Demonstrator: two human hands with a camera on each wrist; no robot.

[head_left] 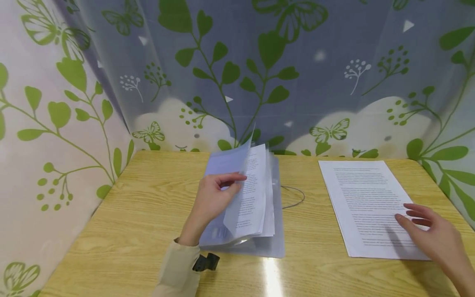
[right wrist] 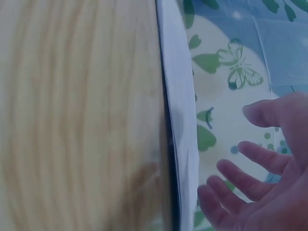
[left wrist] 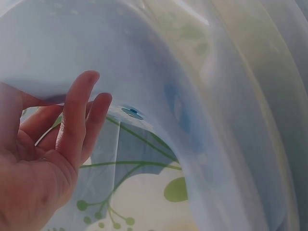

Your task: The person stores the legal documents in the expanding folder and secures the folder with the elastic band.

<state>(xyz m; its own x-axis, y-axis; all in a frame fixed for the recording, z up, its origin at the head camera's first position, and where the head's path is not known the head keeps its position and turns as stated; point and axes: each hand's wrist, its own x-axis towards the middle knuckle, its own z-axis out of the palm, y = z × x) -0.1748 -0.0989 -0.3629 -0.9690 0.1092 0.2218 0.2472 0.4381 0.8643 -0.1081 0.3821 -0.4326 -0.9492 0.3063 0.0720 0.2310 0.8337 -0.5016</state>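
A translucent plastic folder (head_left: 275,247) lies opened on the table, with printed sheets (head_left: 255,185) inside it. My left hand (head_left: 215,192) pinches the edge of a clear plastic sleeve (head_left: 230,216) between thumb and index finger, holding it lifted to the left. In the left wrist view, the plastic sleeve (left wrist: 96,43) curves above that hand, and the other fingers are loosely extended. To the right, a stack of printed paper (head_left: 365,198) lies on the table. Over its lower right part hovers my right hand (head_left: 432,233), fingers spread and slightly bent, holding nothing.
A thin grey elastic cord (head_left: 293,196) loops out from the folder's right side. The wooden table (head_left: 148,206) reaches back to a patterned curtain (head_left: 326,82), with similar fabric on both sides. A small black clip (head_left: 205,262) is at the left sleeve's cuff.
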